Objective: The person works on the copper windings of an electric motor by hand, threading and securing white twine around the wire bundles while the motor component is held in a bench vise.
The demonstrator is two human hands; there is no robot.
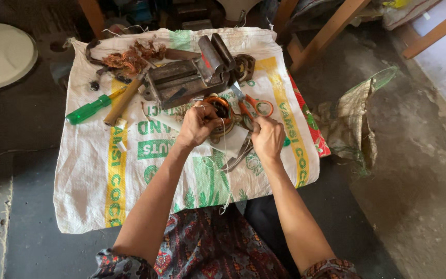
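Left hand (197, 124) grips the copper-wound stator (219, 116); right hand (267, 138) pinches white thread (226, 170) beside it, over a printed sack (130, 170); scissors (254, 106) nearby.

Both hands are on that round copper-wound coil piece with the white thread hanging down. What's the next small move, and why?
Probably draw the white thread taut with the right hand. The left hand already grips the round copper-wound motor coil on the white woven sack, while the thread hangs loose toward the lap. Whether it is looped through the winding cannot be told.

Hands (233, 132) on copper-wound coil (219, 114)
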